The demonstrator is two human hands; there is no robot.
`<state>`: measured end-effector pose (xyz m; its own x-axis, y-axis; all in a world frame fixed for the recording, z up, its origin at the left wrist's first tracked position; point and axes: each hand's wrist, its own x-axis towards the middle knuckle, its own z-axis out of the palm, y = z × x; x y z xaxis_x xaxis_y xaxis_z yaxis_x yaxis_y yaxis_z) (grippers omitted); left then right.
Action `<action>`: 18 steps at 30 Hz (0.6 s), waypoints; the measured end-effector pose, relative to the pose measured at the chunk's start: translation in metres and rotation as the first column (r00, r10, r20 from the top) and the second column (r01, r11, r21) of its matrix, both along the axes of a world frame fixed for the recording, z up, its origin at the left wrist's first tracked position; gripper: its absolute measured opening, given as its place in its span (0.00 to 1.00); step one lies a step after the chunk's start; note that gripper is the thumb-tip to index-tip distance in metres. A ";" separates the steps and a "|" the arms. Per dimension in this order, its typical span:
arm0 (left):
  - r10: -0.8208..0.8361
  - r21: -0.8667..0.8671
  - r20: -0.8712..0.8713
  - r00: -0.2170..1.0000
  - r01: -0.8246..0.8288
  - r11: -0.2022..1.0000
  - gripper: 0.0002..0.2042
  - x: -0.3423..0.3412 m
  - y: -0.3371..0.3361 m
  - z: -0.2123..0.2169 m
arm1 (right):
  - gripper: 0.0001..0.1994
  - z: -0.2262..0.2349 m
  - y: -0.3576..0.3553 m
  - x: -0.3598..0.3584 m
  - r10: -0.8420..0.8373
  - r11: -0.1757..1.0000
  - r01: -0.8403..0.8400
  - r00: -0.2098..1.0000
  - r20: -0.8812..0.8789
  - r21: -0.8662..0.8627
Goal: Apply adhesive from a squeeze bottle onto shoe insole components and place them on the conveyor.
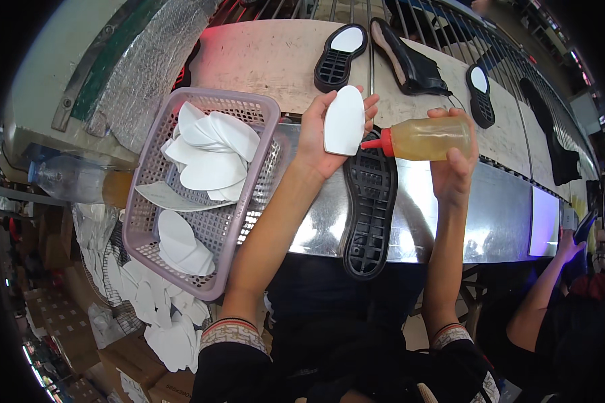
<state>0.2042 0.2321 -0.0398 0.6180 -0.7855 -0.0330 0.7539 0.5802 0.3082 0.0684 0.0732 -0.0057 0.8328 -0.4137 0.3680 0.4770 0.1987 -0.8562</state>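
Observation:
My left hand (316, 138) holds a white oval heel insert (343, 122) upright above the metal bench. My right hand (452, 171) grips a squeeze bottle (427, 138) of yellowish liquid lying sideways, its red nozzle (372, 143) touching the insert's right edge. Under both hands a black shoe sole (370, 208) lies tread up on the shiny metal surface (497, 215), running from the insert down to the bench's near edge.
A lilac plastic basket (262, 107) at left holds several white inserts; more spill below it (168, 322). On the pale conveyor (262, 57) behind lie two black soles (339, 57) (478, 94) and a black shoe upper (410, 64). Another person's arm (541, 295) reaches in at lower right.

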 end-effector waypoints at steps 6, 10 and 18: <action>-0.080 -0.014 -0.026 0.996 0.079 0.997 0.24 -0.014 -0.002 0.003 | 0.32 -0.005 0.004 0.001 0.024 0.995 -0.027 0.999 -0.034 -0.100; -0.123 -0.041 -0.116 0.986 0.119 0.992 0.23 -0.021 -0.005 0.004 | 0.30 -0.005 0.002 -0.002 -0.050 0.979 0.046 0.999 -0.016 -0.199; -0.165 0.200 -0.021 0.986 0.166 0.966 0.23 -0.029 -0.007 0.005 | 0.27 -0.002 -0.023 -0.001 -0.148 0.948 0.125 0.987 -0.058 -0.292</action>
